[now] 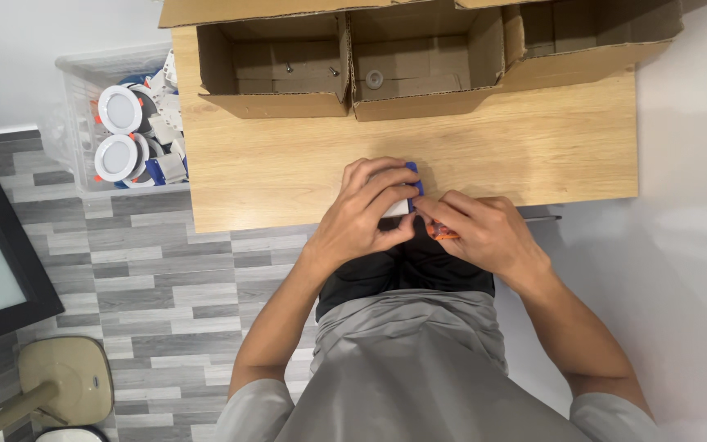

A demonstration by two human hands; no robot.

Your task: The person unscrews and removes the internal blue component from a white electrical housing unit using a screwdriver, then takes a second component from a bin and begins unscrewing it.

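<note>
Both hands meet at the desk (288,176) edge — the left hand (366,214) clamped on one small white-and-blue part (407,190), the right hand (480,233) pinching an orange piece (443,234) — below three open cardboard boxes (276,61).

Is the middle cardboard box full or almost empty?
Almost empty: the middle box is open on top, showing bare cardboard and one small round washer.

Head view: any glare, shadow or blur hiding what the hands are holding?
Head view: even light, no glare; sharp throughout. Left hand and right hand cover most of the small white and blue part; soft shadow on the wooden table above them.
</note>
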